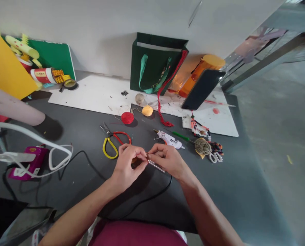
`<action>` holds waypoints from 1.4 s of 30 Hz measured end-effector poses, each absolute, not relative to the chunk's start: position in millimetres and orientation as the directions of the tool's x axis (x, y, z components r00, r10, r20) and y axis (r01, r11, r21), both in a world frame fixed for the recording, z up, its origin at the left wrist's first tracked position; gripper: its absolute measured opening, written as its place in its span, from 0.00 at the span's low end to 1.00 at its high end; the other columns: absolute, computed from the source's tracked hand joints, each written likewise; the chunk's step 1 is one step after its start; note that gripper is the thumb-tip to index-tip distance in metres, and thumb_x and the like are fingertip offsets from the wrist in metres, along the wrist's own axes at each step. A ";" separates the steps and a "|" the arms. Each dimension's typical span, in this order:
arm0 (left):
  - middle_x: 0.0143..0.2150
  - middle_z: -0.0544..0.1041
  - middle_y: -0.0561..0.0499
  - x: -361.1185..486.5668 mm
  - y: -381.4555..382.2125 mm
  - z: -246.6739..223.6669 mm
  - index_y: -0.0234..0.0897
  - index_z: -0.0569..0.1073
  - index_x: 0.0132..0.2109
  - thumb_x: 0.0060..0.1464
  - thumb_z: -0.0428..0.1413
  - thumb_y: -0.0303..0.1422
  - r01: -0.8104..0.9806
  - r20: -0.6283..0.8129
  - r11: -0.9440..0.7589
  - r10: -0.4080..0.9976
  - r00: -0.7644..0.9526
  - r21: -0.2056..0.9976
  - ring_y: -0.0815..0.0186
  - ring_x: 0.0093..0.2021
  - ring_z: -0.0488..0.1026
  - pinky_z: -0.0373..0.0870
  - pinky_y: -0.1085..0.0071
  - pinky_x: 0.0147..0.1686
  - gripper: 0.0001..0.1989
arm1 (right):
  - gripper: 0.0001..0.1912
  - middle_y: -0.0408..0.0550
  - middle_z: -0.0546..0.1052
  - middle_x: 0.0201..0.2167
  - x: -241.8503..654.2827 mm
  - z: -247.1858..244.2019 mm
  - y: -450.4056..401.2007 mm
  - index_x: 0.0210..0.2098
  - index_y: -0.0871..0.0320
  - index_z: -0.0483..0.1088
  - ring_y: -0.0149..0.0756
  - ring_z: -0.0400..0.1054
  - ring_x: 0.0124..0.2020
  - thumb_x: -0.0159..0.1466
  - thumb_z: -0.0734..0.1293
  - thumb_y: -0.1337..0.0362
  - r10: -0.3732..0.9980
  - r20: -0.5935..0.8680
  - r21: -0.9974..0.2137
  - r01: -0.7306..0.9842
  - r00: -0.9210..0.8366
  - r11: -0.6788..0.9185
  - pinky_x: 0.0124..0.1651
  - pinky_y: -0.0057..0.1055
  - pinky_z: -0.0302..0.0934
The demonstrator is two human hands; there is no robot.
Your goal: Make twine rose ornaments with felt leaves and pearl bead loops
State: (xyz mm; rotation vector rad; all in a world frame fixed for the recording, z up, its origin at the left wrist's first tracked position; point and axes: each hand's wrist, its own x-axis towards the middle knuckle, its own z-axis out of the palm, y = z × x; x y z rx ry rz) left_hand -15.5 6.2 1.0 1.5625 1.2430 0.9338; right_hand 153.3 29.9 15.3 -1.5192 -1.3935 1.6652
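Above the near part of the dark table, my two hands meet fingertip to fingertip at one end of a string of small pearl-like beads. My left hand is closed in a pinch at that end, its fingers curled. Pinched too, my right hand grips the string, and the beads slant down beneath its fingers. Something small and orange-brown shows partly under the left fingers; its kind is hidden. Scissors with one red and one yellow handle lie just beyond my left hand. Beyond my right hand rests a white glue gun.
Red and yellow thread balls lie behind the scissors. A green-handled crochet hook and a knitted flower are at right. A green paper bag and a phone stand at the back. A black cable crosses below my hands.
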 end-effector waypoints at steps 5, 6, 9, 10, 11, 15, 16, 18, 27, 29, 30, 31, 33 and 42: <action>0.32 0.80 0.54 -23.9 1.8 -5.2 0.48 0.76 0.42 0.58 0.52 0.26 0.523 0.246 -0.430 0.890 0.385 0.736 0.63 0.38 0.73 0.49 0.57 0.59 0.12 | 0.20 0.31 0.60 0.06 153.1 8.2 33.4 0.25 0.57 0.63 0.20 0.46 0.08 0.50 0.72 0.49 0.757 -0.535 -0.834 0.092 -0.375 -0.544 0.12 0.19 0.37; 0.34 0.81 0.55 -25.9 0.6 -6.9 0.49 0.76 0.45 0.59 0.52 0.26 0.543 0.256 -0.458 0.877 0.408 0.704 0.63 0.39 0.73 0.48 0.57 0.59 0.14 | 0.21 0.31 0.60 0.06 152.8 7.4 33.3 0.25 0.57 0.63 0.20 0.46 0.07 0.50 0.72 0.49 0.747 -0.540 -0.825 0.068 -0.387 -0.561 0.11 0.18 0.37; 0.41 0.82 0.56 -31.6 -3.7 -11.8 0.52 0.73 0.53 0.60 0.52 0.26 0.580 0.310 -0.524 0.847 0.432 0.624 0.63 0.41 0.74 0.46 0.57 0.59 0.18 | 0.21 0.30 0.60 0.07 151.6 6.9 32.2 0.26 0.57 0.63 0.19 0.46 0.07 0.50 0.72 0.48 0.723 -0.551 -0.795 -0.002 -0.416 -0.607 0.10 0.18 0.37; 0.42 0.82 0.56 -33.0 -4.8 -12.9 0.53 0.72 0.53 0.60 0.52 0.26 0.591 0.336 -0.543 0.838 0.430 0.596 0.63 0.41 0.74 0.46 0.58 0.59 0.19 | 0.21 0.30 0.60 0.07 151.1 7.2 31.9 0.26 0.57 0.63 0.18 0.45 0.07 0.50 0.72 0.48 0.720 -0.551 -0.788 -0.022 -0.423 -0.616 0.10 0.18 0.37; 0.42 0.82 0.56 -34.2 -5.6 -13.5 0.53 0.72 0.54 0.59 0.53 0.26 0.602 0.371 -0.565 0.825 0.426 0.565 0.63 0.40 0.75 0.45 0.58 0.59 0.19 | 0.21 0.30 0.60 0.07 150.5 7.7 31.5 0.25 0.58 0.62 0.18 0.45 0.07 0.50 0.72 0.49 0.719 -0.548 -0.784 -0.037 -0.428 -0.620 0.10 0.18 0.36; 0.42 0.82 0.57 -33.5 -3.5 -11.5 0.52 0.70 0.55 0.58 0.55 0.25 0.588 0.565 -0.692 0.706 0.427 0.419 0.66 0.38 0.76 0.49 0.61 0.57 0.21 | 0.19 0.30 0.60 0.07 148.8 9.1 31.6 0.25 0.58 0.63 0.18 0.46 0.07 0.50 0.72 0.50 0.722 -0.544 -0.784 -0.048 -0.428 -0.619 0.09 0.17 0.37; 0.41 0.82 0.57 -31.8 -1.9 -10.2 0.50 0.70 0.55 0.57 0.56 0.24 0.579 0.612 -0.716 0.671 0.418 0.390 0.67 0.37 0.76 0.50 0.61 0.57 0.21 | 0.19 0.30 0.60 0.07 148.8 9.3 31.9 0.24 0.58 0.63 0.18 0.46 0.07 0.50 0.72 0.51 0.722 -0.545 -0.784 -0.045 -0.427 -0.619 0.09 0.17 0.38; 0.37 0.82 0.57 -27.1 2.1 -7.6 0.47 0.71 0.54 0.56 0.56 0.23 0.575 0.677 -0.737 0.627 0.384 0.356 0.69 0.34 0.76 0.53 0.62 0.56 0.20 | 0.19 0.30 0.60 0.06 149.5 9.4 32.6 0.24 0.57 0.62 0.18 0.46 0.07 0.49 0.73 0.51 0.717 -0.548 -0.784 -0.034 -0.431 -0.620 0.09 0.17 0.38; 0.32 0.80 0.57 -15.9 9.4 -5.4 0.42 0.67 0.53 0.55 0.56 0.23 0.616 0.521 -0.590 0.792 0.318 0.522 0.68 0.32 0.75 0.56 0.61 0.52 0.19 | 0.17 0.29 0.59 0.06 150.9 0.6 32.1 0.26 0.58 0.63 0.19 0.47 0.09 0.52 0.71 0.53 0.780 -0.476 -0.858 0.019 -0.407 -0.514 0.13 0.19 0.39; 0.32 0.80 0.57 -15.6 9.8 -5.4 0.43 0.67 0.53 0.55 0.56 0.22 0.620 0.543 -0.602 0.778 0.315 0.503 0.68 0.32 0.75 0.56 0.61 0.52 0.20 | 0.18 0.30 0.59 0.06 148.3 -3.6 31.7 0.26 0.58 0.63 0.20 0.47 0.09 0.52 0.71 0.52 0.782 -0.475 -0.855 0.001 -0.404 -0.519 0.13 0.19 0.38; 0.31 0.80 0.57 -15.4 10.1 -5.1 0.43 0.67 0.52 0.55 0.56 0.22 0.620 0.567 -0.618 0.761 0.317 0.484 0.68 0.31 0.75 0.56 0.61 0.51 0.20 | 0.18 0.30 0.59 0.07 146.8 -5.3 31.5 0.26 0.58 0.63 0.20 0.47 0.09 0.52 0.71 0.51 0.784 -0.474 -0.852 -0.015 -0.400 -0.523 0.13 0.20 0.38; 0.31 0.80 0.57 -15.2 10.5 -4.9 0.43 0.68 0.52 0.54 0.56 0.21 0.617 0.596 -0.638 0.737 0.319 0.460 0.69 0.31 0.75 0.56 0.62 0.51 0.20 | 0.19 0.30 0.60 0.08 145.5 -6.5 31.2 0.27 0.57 0.63 0.20 0.47 0.09 0.52 0.71 0.50 0.789 -0.471 -0.850 -0.037 -0.394 -0.526 0.13 0.20 0.38; 0.31 0.80 0.57 -14.9 11.0 -4.6 0.44 0.69 0.51 0.53 0.57 0.20 0.613 0.647 -0.670 0.694 0.316 0.419 0.69 0.30 0.74 0.56 0.63 0.51 0.20 | 0.19 0.30 0.59 0.11 144.0 -7.1 30.5 0.28 0.58 0.63 0.20 0.46 0.10 0.54 0.70 0.48 0.809 -0.456 -0.848 -0.096 -0.370 -0.522 0.13 0.21 0.38; 0.29 0.75 0.54 -14.7 11.4 -3.3 0.40 0.70 0.53 0.49 0.60 0.27 0.136 -0.050 0.035 0.993 0.107 0.990 0.70 0.27 0.69 0.65 0.71 0.32 0.22 | 0.15 0.34 0.62 0.19 155.8 -5.3 25.8 0.38 0.56 0.69 0.25 0.55 0.20 0.56 0.72 0.56 0.949 -0.138 -0.965 -0.175 -0.283 -0.193 0.23 0.24 0.51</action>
